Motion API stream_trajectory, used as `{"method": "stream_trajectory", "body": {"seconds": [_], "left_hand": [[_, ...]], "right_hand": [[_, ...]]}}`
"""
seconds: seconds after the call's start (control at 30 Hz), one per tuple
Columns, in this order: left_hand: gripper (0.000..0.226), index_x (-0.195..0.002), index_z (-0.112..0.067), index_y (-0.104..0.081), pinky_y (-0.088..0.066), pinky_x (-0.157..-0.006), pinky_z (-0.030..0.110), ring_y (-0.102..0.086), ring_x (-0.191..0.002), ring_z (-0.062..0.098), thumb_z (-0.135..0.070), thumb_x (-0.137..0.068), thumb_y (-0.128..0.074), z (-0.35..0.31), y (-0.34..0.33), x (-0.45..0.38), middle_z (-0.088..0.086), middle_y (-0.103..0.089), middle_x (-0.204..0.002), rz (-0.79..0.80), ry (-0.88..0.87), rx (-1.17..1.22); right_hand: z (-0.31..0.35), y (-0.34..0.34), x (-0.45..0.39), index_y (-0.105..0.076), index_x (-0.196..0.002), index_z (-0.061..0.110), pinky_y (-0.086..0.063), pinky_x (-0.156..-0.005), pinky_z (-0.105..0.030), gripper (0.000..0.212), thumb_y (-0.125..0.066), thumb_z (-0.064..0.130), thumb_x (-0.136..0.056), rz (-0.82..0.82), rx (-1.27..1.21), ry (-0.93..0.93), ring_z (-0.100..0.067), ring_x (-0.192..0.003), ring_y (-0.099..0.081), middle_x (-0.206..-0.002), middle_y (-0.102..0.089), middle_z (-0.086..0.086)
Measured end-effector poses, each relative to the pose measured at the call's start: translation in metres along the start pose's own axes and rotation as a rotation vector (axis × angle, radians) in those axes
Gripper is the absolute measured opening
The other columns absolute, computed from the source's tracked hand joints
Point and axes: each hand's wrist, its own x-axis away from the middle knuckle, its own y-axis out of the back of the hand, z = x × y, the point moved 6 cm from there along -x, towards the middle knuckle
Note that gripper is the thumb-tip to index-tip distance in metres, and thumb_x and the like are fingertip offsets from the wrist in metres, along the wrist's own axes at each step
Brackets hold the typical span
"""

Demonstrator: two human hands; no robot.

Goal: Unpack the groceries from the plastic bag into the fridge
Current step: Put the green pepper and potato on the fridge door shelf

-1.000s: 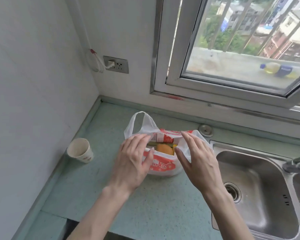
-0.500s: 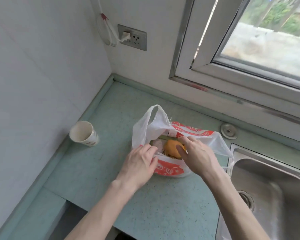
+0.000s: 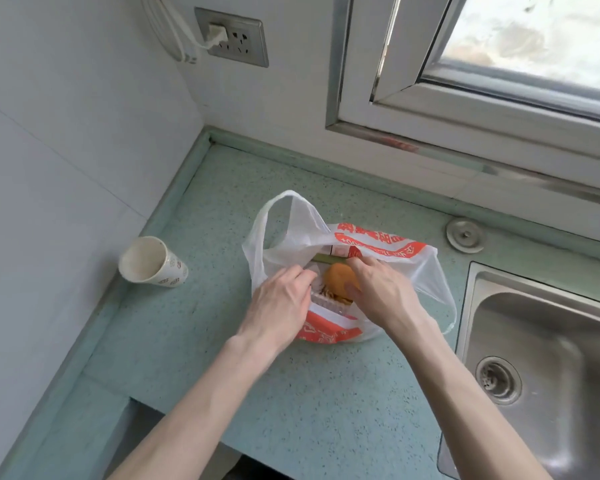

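Observation:
A white plastic bag (image 3: 388, 245) with red print sits open on the pale green counter (image 3: 326, 393). Inside it lie an orange fruit (image 3: 336, 277), a clear packet with brownish contents (image 3: 326, 299) and a green-edged carton (image 3: 326, 258). My right hand (image 3: 383, 292) reaches into the bag, its thumb and fingers curled round the orange. My left hand (image 3: 281, 303) holds the bag's near left edge, fingers curled into the opening. The fridge is out of view.
A paper cup (image 3: 151, 261) stands tilted near the left wall. A steel sink (image 3: 551, 368) lies to the right, a round metal cap (image 3: 465, 234) behind it. A wall socket (image 3: 232, 38) with a plugged cable and a window (image 3: 499, 81) are behind.
Both hands went from spreading the bag's mouth to reaching inside. My right hand has closed round the orange. The camera tilted down and moved closer.

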Motion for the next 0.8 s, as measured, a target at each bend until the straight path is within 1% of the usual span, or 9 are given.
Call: {"method": "stream_trajectory", "body": {"seconds": [0.07, 0.13, 0.23, 0.33, 0.43, 0.53, 0.6, 0.7, 0.8], "left_hand": [[0.025, -0.121, -0.013, -0.069, -0.055, -0.088, 0.041, -0.067, -0.102, 0.024, -0.009, -0.102, -0.053, -0.004, -0.007, -0.014, 0.004, -0.070, -0.108, 0.019, -0.041, -0.023], [0.027, -0.124, -0.015, -0.068, -0.055, -0.089, 0.042, -0.067, -0.105, 0.026, -0.013, -0.103, -0.052, -0.007, -0.013, -0.029, 0.004, -0.071, -0.113, 0.049, -0.047, 0.010], [0.031, -0.130, -0.019, -0.064, -0.054, -0.098, 0.042, -0.066, -0.116, 0.030, -0.025, -0.102, -0.052, -0.002, -0.023, -0.048, 0.007, -0.070, -0.127, 0.149, 0.047, 0.079], [0.031, -0.128, -0.014, -0.061, -0.053, -0.099, 0.044, -0.067, -0.114, 0.035, -0.028, -0.102, -0.052, 0.010, -0.029, -0.057, 0.014, -0.071, -0.124, 0.157, 0.123, -0.010], [0.027, -0.118, -0.011, -0.062, -0.054, -0.096, 0.044, -0.069, -0.107, 0.035, -0.031, -0.103, -0.053, 0.023, -0.025, -0.059, 0.014, -0.073, -0.115, 0.075, 0.165, -0.072], [0.026, -0.119, -0.011, -0.061, -0.048, -0.098, 0.044, -0.066, -0.109, 0.035, -0.029, -0.101, -0.057, 0.031, -0.020, -0.060, 0.014, -0.071, -0.114, 0.029, 0.172, -0.138], [0.034, -0.129, -0.013, -0.057, -0.044, -0.103, 0.044, -0.064, -0.114, 0.033, -0.028, -0.098, -0.060, 0.034, -0.018, -0.061, 0.011, -0.069, -0.121, 0.025, 0.162, -0.195], [0.059, -0.147, -0.015, -0.043, -0.040, -0.111, 0.044, -0.056, -0.130, 0.033, -0.029, -0.095, -0.066, 0.037, -0.022, -0.063, 0.010, -0.058, -0.140, 0.116, 0.139, -0.324], [0.070, -0.151, -0.015, -0.037, -0.039, -0.113, 0.045, -0.051, -0.135, 0.034, -0.021, -0.090, -0.071, 0.041, -0.026, -0.066, 0.012, -0.053, -0.145, 0.163, 0.163, -0.416]], "right_hand": [[0.002, -0.004, -0.008, -0.054, -0.134, 0.014, -0.048, -0.087, -0.040, 0.037, -0.052, 0.033, -0.102, -0.007, 0.000, -0.022, -0.032, -0.116, -0.063, -0.128, -0.065, -0.008], [0.004, -0.008, -0.014, -0.055, -0.129, 0.012, -0.049, -0.084, -0.040, 0.035, -0.050, 0.034, -0.102, -0.014, 0.003, -0.044, -0.035, -0.112, -0.066, -0.123, -0.069, -0.011], [0.005, -0.018, -0.019, -0.054, -0.125, 0.014, -0.049, -0.084, -0.040, 0.032, -0.048, 0.038, -0.104, 0.014, 0.053, -0.065, -0.035, -0.107, -0.070, -0.116, -0.073, -0.012], [0.003, -0.022, -0.023, -0.058, -0.121, 0.022, -0.046, -0.082, -0.038, 0.030, -0.049, 0.042, -0.102, 0.009, 0.008, -0.100, -0.032, -0.107, -0.071, -0.115, -0.074, -0.008], [0.001, -0.031, -0.026, -0.052, -0.135, 0.020, -0.046, -0.093, -0.039, 0.046, -0.058, 0.044, -0.096, 0.056, 0.045, -0.125, -0.031, -0.122, -0.061, -0.130, -0.065, -0.010], [0.000, -0.036, -0.027, -0.044, -0.143, 0.018, -0.044, -0.097, -0.040, 0.065, -0.068, 0.048, -0.090, 0.063, 0.067, -0.133, -0.031, -0.125, -0.056, -0.136, -0.061, -0.009], [-0.001, -0.036, -0.027, -0.045, -0.141, 0.017, -0.044, -0.097, -0.040, 0.067, -0.069, 0.050, -0.088, 0.033, 0.055, -0.131, -0.030, -0.123, -0.056, -0.133, -0.062, -0.008], [-0.003, -0.033, -0.024, -0.049, -0.135, 0.017, -0.044, -0.096, -0.041, 0.062, -0.069, 0.051, -0.087, -0.015, 0.019, -0.127, -0.030, -0.120, -0.057, -0.131, -0.064, -0.008], [-0.007, -0.025, -0.019, -0.049, -0.133, 0.019, -0.043, -0.096, -0.042, 0.062, -0.068, 0.053, -0.086, -0.053, -0.012, -0.127, -0.031, -0.122, -0.056, -0.132, -0.064, -0.006]]}}
